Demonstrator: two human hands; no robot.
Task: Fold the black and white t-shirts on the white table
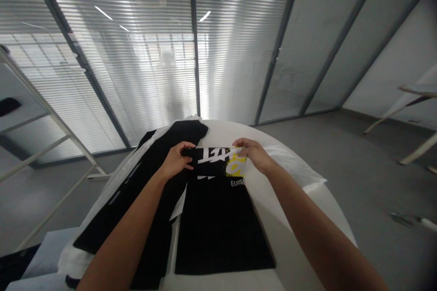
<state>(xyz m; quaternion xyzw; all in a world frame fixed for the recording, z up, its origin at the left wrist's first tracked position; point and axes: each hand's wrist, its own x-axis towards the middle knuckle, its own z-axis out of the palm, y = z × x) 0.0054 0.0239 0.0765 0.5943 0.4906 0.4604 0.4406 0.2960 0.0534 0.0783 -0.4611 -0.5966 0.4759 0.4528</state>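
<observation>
A black printed garment lies flat in a narrow folded strip on the round white table, its far end turned over. The turned-over part carries white lettering and a yellow patch, with smaller white letters just below. My left hand is closed on its far left corner, thumb under the fingers. At the far right corner, my right hand pinches the edge by the yellow print. Whether it is a shirt or trousers I cannot tell.
More black clothing with white parts is heaped along the table's left side. A white cloth covers the table. A white metal frame stands at left, a chair at right. A glass partition with blinds is behind.
</observation>
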